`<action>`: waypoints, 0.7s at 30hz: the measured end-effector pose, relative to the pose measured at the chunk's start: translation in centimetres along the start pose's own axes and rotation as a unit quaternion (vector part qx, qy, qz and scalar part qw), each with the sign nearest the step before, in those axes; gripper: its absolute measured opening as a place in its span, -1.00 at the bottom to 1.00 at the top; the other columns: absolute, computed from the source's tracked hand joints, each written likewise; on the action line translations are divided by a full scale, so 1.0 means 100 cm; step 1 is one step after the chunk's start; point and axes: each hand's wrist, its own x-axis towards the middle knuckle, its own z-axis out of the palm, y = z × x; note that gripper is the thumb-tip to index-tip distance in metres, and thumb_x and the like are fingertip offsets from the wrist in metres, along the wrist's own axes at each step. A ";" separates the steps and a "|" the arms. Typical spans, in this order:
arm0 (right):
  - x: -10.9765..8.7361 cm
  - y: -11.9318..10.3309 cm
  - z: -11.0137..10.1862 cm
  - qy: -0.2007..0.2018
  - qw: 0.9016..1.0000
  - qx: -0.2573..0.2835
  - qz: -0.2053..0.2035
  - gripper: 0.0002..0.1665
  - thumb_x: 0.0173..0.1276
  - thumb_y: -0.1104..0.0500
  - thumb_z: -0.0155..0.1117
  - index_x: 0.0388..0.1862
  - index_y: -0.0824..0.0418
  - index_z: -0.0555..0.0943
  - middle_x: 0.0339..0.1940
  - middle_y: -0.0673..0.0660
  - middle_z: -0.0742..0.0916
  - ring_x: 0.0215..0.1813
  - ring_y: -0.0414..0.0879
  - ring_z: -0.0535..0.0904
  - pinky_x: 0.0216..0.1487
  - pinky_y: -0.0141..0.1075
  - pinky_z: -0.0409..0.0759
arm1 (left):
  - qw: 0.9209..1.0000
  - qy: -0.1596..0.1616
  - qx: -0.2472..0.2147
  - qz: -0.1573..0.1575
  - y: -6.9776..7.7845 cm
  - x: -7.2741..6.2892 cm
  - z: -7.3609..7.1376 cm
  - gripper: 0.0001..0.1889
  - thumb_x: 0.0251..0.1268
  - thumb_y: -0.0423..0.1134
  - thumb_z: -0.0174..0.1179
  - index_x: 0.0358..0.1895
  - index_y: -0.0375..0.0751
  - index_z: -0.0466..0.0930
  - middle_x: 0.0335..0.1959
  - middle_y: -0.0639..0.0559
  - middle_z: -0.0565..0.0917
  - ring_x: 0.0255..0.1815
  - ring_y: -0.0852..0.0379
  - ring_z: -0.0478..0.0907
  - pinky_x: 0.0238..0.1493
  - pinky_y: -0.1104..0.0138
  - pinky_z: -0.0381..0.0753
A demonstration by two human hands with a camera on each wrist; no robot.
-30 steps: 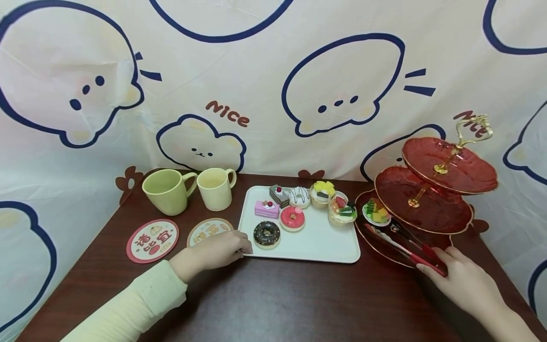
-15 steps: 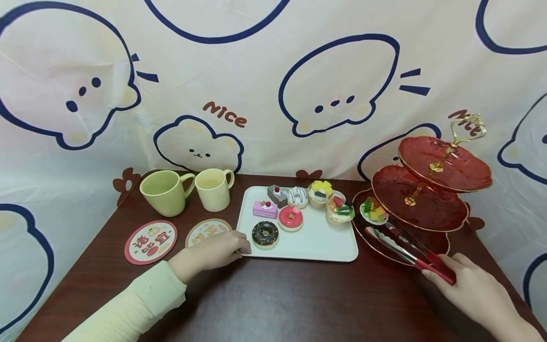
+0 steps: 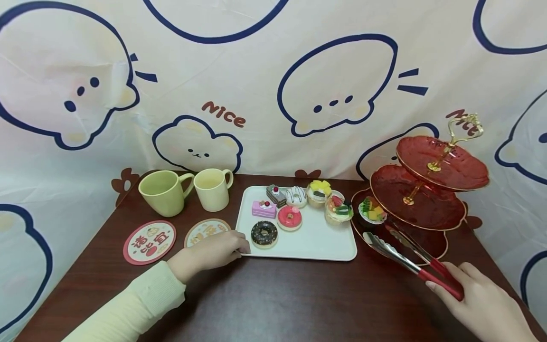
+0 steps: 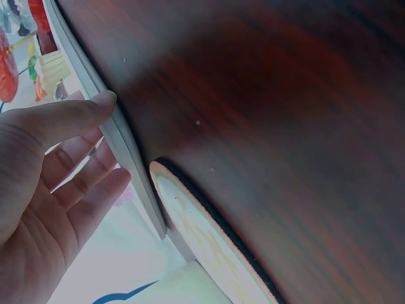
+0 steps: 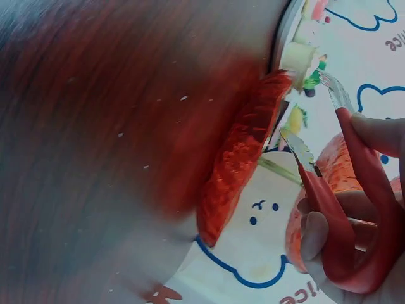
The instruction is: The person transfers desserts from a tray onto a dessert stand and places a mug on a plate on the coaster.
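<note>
My left hand (image 3: 215,249) grips the front left corner of a white tray (image 3: 318,247), thumb and fingertips at the rim (image 4: 130,152) in the left wrist view. On the tray lie a black donut (image 3: 264,233), a pink donut (image 3: 289,218), a white donut (image 3: 296,195), two cake slices and two cupcakes. My right hand (image 3: 489,299) holds red-handled metal tongs (image 3: 442,281), their tips spread with nothing between them. Just beyond the tips, a fruit cup (image 3: 372,212) sits on the bottom plate of a red three-tier stand (image 3: 440,209).
A green mug (image 3: 162,194) and a cream mug (image 3: 211,192) stand at the back left. Before them lie a red-edged coaster (image 3: 149,242) and a tan-edged coaster (image 3: 205,230), partly behind my left hand. A printed cloth (image 3: 256,142) hangs behind the table.
The tongs have drawn back from the fruit cup, toward me and slightly right, and their tips have spread wider. The cup stays on the stand. My left hand keeps its place at the tray.
</note>
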 end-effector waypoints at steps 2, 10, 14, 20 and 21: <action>-0.002 -0.004 -0.002 0.003 1.000 -0.003 0.000 -0.08 0.28 -0.28 0.41 0.11 0.56 0.51 -0.35 0.23 0.53 -0.47 -0.02 0.38 -0.55 -0.15 0.51 | 1.000 0.002 0.001 0.001 0.000 0.000 0.000 -0.79 0.12 -0.60 0.31 -0.35 -0.17 0.71 -0.42 0.13 0.60 -0.34 0.28 0.55 -0.27 0.36 0.60; -0.005 -0.023 -0.007 0.033 0.999 -0.006 -0.028 -0.08 0.26 -0.29 0.43 0.12 0.55 0.55 -0.35 0.18 0.52 -0.47 -0.03 0.36 -0.56 -0.20 0.37 | 1.000 0.008 0.005 0.005 0.001 0.000 0.000 -0.79 0.12 -0.60 0.29 -0.35 -0.18 0.70 -0.41 0.12 0.60 -0.34 0.26 0.55 -0.27 0.35 0.61; 0.000 -0.029 -0.003 0.095 0.993 0.002 -0.069 -0.14 0.17 -0.21 0.54 0.09 0.51 0.61 -0.29 0.21 0.56 -0.46 -0.02 0.38 -0.55 -0.18 0.36 | 1.000 0.010 0.005 0.004 0.001 -0.001 0.000 -0.79 0.12 -0.60 0.29 -0.35 -0.18 0.71 -0.41 0.12 0.60 -0.34 0.27 0.55 -0.27 0.35 0.61; 0.011 -0.035 0.008 0.171 0.977 0.014 -0.129 -0.22 0.04 -0.09 0.63 0.06 0.45 0.66 -0.32 0.17 0.56 -0.46 -0.06 0.35 -0.55 -0.16 0.39 | 1.000 0.006 0.002 -0.002 0.001 -0.002 -0.001 -0.79 0.12 -0.59 0.30 -0.34 -0.18 0.71 -0.40 0.11 0.61 -0.32 0.27 0.55 -0.26 0.34 0.61; 0.013 -0.036 0.009 0.181 0.974 0.014 -0.138 -0.23 0.03 -0.08 0.64 0.05 0.44 0.67 -0.32 0.16 0.56 -0.46 -0.06 0.35 -0.55 -0.17 0.40 | 1.000 0.005 0.002 -0.003 0.001 -0.002 0.000 -0.79 0.12 -0.59 0.30 -0.33 -0.18 0.71 -0.40 0.11 0.61 -0.32 0.27 0.56 -0.25 0.34 0.61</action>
